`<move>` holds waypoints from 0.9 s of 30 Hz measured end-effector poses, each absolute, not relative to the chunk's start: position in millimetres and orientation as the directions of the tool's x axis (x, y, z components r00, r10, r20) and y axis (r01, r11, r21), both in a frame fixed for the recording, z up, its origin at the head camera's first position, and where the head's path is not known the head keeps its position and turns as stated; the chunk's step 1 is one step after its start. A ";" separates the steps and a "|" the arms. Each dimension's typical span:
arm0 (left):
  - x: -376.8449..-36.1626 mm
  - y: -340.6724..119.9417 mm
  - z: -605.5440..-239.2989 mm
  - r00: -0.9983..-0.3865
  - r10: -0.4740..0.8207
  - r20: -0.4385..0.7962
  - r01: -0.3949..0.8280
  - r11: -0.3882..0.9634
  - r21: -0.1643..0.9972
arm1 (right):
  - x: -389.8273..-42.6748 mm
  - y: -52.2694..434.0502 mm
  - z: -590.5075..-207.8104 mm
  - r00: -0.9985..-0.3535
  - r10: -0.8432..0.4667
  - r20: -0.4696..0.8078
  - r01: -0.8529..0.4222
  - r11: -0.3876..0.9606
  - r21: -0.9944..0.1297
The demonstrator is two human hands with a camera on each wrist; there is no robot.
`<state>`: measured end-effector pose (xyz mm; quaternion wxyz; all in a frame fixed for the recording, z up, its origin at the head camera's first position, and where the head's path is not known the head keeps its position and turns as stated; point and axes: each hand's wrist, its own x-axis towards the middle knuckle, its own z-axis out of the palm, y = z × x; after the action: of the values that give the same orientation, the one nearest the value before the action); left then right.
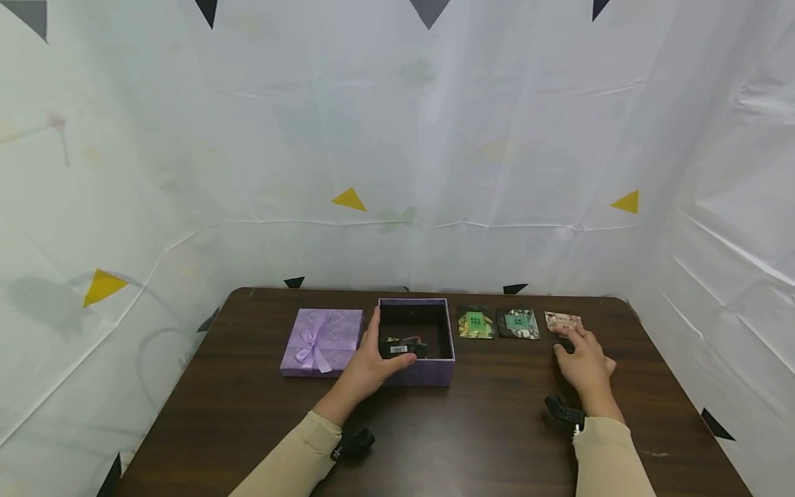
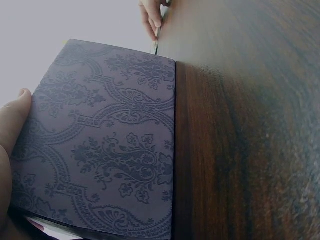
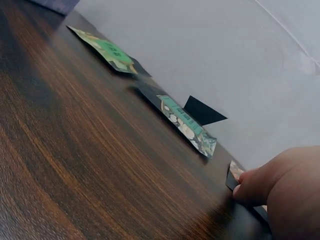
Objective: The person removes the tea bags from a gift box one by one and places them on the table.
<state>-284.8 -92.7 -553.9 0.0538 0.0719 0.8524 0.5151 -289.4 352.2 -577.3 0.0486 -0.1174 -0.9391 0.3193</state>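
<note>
An open purple box stands at the middle of the dark wooden table. My left hand grips its front-left corner, fingers along the left wall and thumb over the front rim. A black packet with a barcode lies inside, just beyond the thumb. Seen from the left wrist, the box's patterned wall fills the frame beside my thumb. My right hand rests on the table with straight fingers touching a pink packet. In the right wrist view a fingertip meets that packet's edge.
The box lid with a lilac ribbon lies left of the box. A green-yellow packet and a teal packet lie in a row between the box and the pink packet. White sheeting walls in the table on three sides.
</note>
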 end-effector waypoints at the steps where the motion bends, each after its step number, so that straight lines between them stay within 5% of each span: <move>1: -285.0 -92.7 -554.0 -0.984 0.178 -0.015 0.069 0.458 0.886 | -289.5 352.4 -577.4 -0.967 0.252 0.016 0.191 0.768 -0.612; 27: -284.2 -93.3 -553.2 -0.983 0.181 -0.019 0.068 0.460 0.885 | -292.2 356.3 -580.9 -0.956 0.294 0.020 0.207 0.718 -0.665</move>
<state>-284.2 -93.3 -553.2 0.0549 0.0730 0.8528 0.5143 -292.2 356.3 -580.9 0.0623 -0.1354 -0.9247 0.3502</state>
